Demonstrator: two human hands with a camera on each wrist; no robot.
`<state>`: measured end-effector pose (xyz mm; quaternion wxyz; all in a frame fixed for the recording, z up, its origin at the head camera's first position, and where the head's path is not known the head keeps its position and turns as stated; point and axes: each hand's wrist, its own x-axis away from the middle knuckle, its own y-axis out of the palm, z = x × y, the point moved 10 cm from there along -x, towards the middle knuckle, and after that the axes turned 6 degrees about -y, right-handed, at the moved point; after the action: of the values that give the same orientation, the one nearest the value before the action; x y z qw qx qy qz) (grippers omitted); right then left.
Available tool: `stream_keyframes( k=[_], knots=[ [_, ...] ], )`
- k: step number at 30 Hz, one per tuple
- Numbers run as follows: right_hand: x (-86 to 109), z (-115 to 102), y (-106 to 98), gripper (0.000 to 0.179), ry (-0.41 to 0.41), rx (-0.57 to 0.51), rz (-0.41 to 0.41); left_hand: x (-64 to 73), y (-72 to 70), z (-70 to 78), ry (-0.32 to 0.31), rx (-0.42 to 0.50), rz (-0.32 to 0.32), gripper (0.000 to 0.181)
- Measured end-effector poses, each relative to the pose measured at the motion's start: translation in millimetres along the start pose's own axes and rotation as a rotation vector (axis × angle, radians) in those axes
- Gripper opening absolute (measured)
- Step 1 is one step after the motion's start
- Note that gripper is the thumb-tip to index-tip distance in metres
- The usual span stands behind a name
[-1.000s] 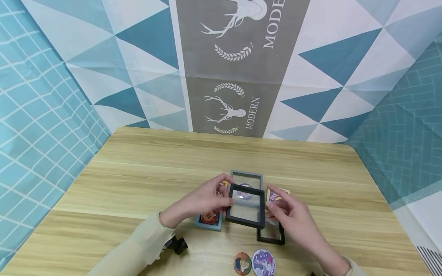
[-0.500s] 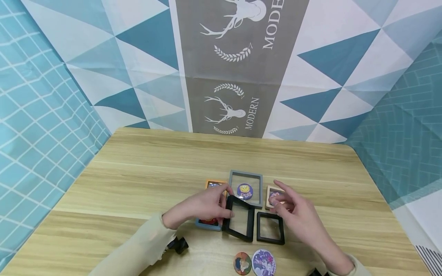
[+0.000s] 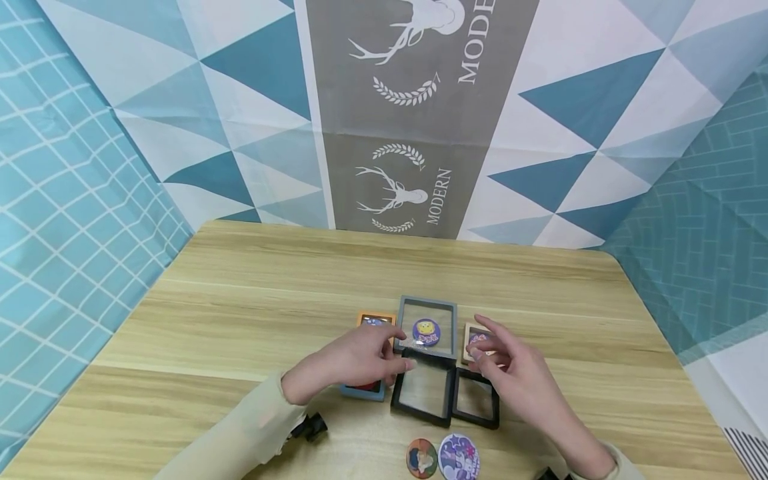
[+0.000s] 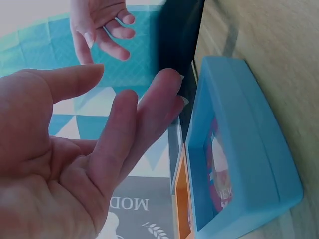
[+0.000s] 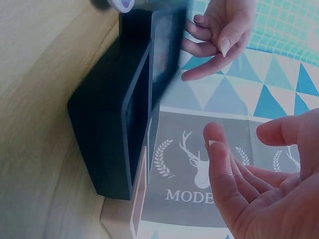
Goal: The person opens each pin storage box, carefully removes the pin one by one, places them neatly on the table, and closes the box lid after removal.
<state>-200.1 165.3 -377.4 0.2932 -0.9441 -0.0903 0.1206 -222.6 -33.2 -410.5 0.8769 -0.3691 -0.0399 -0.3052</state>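
My left hand (image 3: 366, 357) has relaxed, parted fingers at the left side of the larger black frame (image 3: 449, 399), which has a clear window and lies beside the smaller black frame (image 3: 477, 421). In the left wrist view nothing sits between the left thumb and fingers (image 4: 117, 134). My right hand (image 3: 510, 367) hovers with loosely bent fingers right of the smaller black frame and overlaps a beige frame (image 3: 467, 339) in the head view. The right wrist view shows that hand (image 5: 264, 174) holding nothing. Both black frames (image 5: 107, 119) appear close by there.
Behind the black frames lies a grey frame (image 3: 453, 327) with a round yellow-and-purple badge (image 3: 427, 331). An orange frame (image 3: 377, 314) and a blue frame (image 3: 363, 395) lie partly under the left hand's view. Two round badges, one brown (image 3: 422, 459) and one purple (image 3: 459, 457), lie in front.
The larger black frame, held up near both hands a second ago, was lowered by my left hand and let go beside the smaller one. The smaller black frame shifted slightly right.
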Motion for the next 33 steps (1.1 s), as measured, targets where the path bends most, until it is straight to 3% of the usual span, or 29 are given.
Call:
stream_keyframes(
  k=[5,12,16,22,33],
  knots=[
    [0.1,4,1,0.051,0.031,0.025,-0.014,1.9,-4.4,-0.2,-0.023,0.002,0.013,0.061],
    [0.6,5,3,0.051,0.056,0.036,-0.035,2.7,-19.5,-3.6,-0.011,-0.265,0.095,0.047],
    [0.5,5,4,0.050,0.054,0.034,-0.039,5.5,-25.8,-7.6,-0.041,-0.397,0.109,0.042],
    [0.7,5,6,0.049,0.054,0.019,-0.050,10.8,-26.0,-11.7,-0.075,-0.543,0.087,0.049],
    [0.4,4,7,0.048,0.029,0.015,-0.052,14.8,-22.0,-14.4,-0.137,-0.661,0.077,0.068]
  ],
)
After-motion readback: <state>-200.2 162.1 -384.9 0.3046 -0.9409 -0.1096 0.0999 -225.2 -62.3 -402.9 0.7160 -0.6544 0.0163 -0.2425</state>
